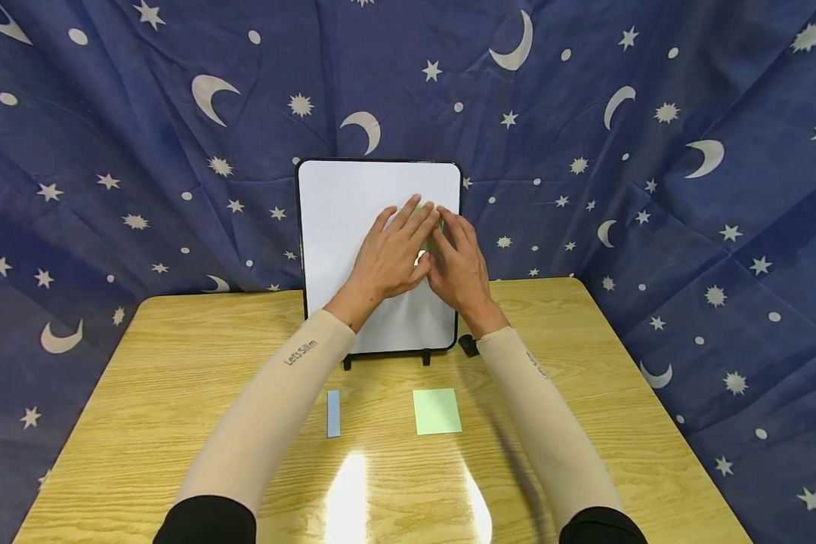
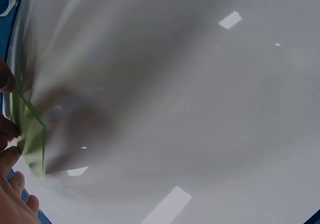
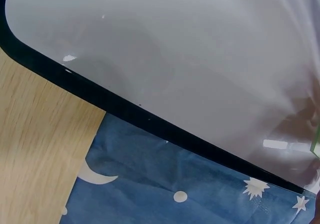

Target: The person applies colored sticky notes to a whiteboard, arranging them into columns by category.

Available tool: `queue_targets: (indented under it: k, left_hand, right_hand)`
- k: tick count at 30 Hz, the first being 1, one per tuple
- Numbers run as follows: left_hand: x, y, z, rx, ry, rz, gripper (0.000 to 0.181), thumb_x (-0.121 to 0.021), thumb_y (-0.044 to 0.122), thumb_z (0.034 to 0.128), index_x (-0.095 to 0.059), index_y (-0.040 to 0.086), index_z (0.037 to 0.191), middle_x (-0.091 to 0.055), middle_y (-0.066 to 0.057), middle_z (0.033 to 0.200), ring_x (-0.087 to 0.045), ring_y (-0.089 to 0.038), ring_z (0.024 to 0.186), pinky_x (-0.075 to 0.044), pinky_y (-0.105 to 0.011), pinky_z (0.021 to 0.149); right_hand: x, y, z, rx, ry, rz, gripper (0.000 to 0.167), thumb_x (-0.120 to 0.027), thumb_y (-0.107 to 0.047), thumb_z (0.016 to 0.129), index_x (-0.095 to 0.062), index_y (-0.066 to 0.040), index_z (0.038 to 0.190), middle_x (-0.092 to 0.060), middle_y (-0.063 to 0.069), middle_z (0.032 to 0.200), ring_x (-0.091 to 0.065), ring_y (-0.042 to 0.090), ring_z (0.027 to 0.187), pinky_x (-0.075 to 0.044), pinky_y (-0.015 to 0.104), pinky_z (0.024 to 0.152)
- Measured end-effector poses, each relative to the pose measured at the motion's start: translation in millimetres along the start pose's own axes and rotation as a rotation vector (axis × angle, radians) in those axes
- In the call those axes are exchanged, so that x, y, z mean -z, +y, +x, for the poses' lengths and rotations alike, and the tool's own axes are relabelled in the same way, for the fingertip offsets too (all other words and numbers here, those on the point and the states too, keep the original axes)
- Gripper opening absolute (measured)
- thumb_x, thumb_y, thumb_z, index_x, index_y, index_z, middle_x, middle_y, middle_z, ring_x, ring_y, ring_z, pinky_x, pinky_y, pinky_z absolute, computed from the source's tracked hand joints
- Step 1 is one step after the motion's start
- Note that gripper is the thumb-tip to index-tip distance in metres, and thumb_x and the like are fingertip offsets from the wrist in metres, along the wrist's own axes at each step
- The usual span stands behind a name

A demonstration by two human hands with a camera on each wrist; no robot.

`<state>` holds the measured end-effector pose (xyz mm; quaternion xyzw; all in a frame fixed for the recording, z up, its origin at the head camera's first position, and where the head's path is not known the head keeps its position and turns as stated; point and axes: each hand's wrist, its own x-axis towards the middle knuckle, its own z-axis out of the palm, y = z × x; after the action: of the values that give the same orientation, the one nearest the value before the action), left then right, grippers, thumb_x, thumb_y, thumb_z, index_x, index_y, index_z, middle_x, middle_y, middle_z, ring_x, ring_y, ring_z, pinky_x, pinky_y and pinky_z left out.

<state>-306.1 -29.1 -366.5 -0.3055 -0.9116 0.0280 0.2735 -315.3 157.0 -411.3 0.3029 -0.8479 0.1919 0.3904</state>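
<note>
Left hand (image 1: 394, 257)'s fingers are spread, right hand (image 1: 459, 264)'s pretty straight too, both pressing the note (image 2: 34, 146) against the board (image 1: 336, 227), probably keeping it flat.

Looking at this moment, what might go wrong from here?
The white, black-framed rectangular board stands on small black feet, so pressure from the left hand and right hand might slide or tip it.

The hands hide much of the green paper piece in the head view, so it may end up crooked unnoticed.

The pale-green square paper sheet lies on the wooden table between the beige-sleeved forearms, so a lowered arm might brush it.
</note>
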Motion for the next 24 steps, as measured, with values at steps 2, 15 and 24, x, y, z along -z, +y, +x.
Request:
queue_targets:
  k: [2,15,24]
  left_hand:
    - [0.3,-0.7,-0.1,0.000,0.005,0.015,0.071,-0.051,0.044,0.1076,-0.032,0.012,0.168,-0.032,-0.004,0.173,-0.019,-0.024,0.163,-0.022,-0.050,0.128]
    - [1.5,-6.9,-12.3,0.028,-0.045,0.068,0.069,-0.044,0.048,0.1096,-0.030,0.016,0.169,-0.026,0.000,0.176,-0.015,-0.022,0.164,-0.020,-0.051,0.128]
    - [2.0,-13.9,-20.6,0.033,-0.028,0.075,0.070,-0.048,0.046,0.1085,-0.031,0.015,0.169,-0.027,-0.001,0.175,-0.017,-0.023,0.164,-0.022,-0.052,0.127]
  right_hand:
    - [0.3,-0.4,1.1,-0.005,-0.004,0.000,0.046,-0.069,-0.009,0.096,-0.064,0.001,0.141,-0.045,0.021,0.161,-0.041,0.041,0.146,-0.035,0.046,0.124]
    - [1.0,-3.1,0.9,-0.012,-0.023,-0.007,0.053,-0.068,-0.009,0.096,-0.060,-0.001,0.148,-0.045,0.021,0.162,-0.041,0.040,0.146,-0.036,0.047,0.123]
    - [1.8,-3.9,-0.1,-0.008,-0.004,-0.006,0.051,-0.068,-0.007,0.095,-0.062,0.002,0.145,-0.046,0.022,0.161,-0.042,0.041,0.144,-0.038,0.048,0.122]
